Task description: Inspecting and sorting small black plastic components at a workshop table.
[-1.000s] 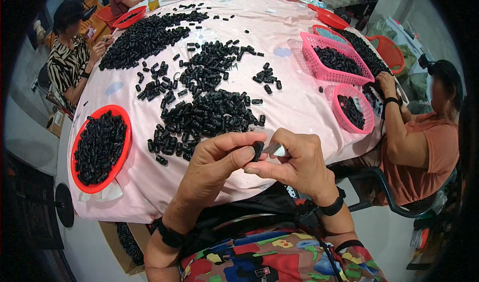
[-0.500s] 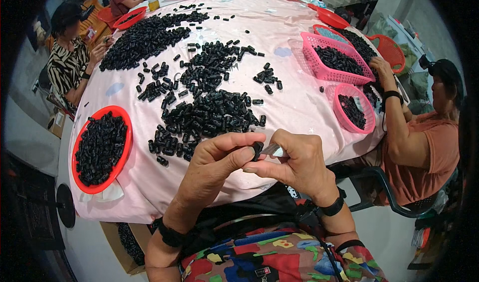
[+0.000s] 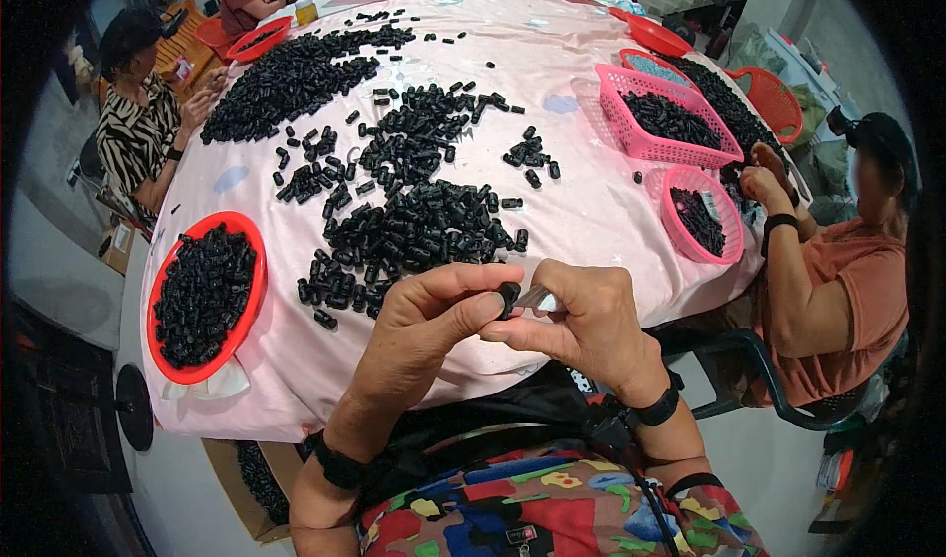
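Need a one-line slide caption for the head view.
Left hand pinches a small black part against the right hand above a part-strewn pink table.

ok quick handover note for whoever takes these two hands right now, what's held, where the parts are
Left hand: pinches a small black part between thumb and fingers.
Right hand: holds a thin metal tool whose tip meets that part.
Loose black parts lie heaped on the pink table cover just ahead; more fill the red tray at the left.
Done: cannot tell how many. Left: the big loose heap.
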Motion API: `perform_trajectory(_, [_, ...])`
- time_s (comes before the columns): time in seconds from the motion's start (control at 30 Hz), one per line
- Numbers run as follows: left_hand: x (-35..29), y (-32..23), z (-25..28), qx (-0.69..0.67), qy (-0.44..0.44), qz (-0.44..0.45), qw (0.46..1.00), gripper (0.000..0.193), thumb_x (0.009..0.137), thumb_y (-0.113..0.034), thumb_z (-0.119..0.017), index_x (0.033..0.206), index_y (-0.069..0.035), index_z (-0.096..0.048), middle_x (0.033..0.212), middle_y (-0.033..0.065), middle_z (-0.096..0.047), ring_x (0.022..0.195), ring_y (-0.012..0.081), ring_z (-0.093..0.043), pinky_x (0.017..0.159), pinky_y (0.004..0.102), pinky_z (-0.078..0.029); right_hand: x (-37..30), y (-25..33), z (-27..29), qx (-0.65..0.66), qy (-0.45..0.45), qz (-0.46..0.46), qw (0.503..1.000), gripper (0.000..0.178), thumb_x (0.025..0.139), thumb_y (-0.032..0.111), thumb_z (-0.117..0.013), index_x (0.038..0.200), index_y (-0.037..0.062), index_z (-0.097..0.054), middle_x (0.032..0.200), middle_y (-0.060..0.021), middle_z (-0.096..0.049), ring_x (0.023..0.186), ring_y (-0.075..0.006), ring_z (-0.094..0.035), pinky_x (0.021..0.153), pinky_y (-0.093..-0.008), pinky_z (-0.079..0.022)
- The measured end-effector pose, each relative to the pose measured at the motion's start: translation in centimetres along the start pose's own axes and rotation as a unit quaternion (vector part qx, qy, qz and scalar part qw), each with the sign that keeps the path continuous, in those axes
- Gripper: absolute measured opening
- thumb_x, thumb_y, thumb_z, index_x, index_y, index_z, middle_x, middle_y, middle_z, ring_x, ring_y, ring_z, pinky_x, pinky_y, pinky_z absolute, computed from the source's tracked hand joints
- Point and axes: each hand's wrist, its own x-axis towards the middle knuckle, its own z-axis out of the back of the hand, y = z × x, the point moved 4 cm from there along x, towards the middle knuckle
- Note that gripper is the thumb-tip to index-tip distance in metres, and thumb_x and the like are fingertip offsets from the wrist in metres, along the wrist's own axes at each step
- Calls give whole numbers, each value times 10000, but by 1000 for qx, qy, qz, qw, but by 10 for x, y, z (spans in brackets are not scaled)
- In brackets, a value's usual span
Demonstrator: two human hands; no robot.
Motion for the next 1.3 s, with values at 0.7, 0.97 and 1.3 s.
perform_trajectory(0.7, [3,0,1,-57,27,14,998,241,918,-142,-574,1120,-11,-565,934,7,-598,806,44,-513,745,191,-424,-1,-6,3,217,-19,-54,975,199,777,70,-693,945,-11,-624,805,-83,-660,643,-103,-627,547,-224,-463])
perform_trajectory(0.97, [1,-4,6,34,22,-25,999,190,897,-106,-600,1072,-33,-596,943,-14,-610,861,50,-538,792,203,-425,-2,3,4,192,-32,-40,980,239,751,70,-730,953,-6,-628,820,-100,-670,624,-119,-642,534,-224,-479])
perform_trajectory(1.3, [2,1,6,0,29,-23,999,174,908,-109,-581,1061,-28,-600,980,7,-623,877,52,-545,797,206,-431,-2,11,7,46,-51,131,989,355,652,16,-716,1001,57,-665,664,-36,-644,536,-156,-619,484,-253,-469])
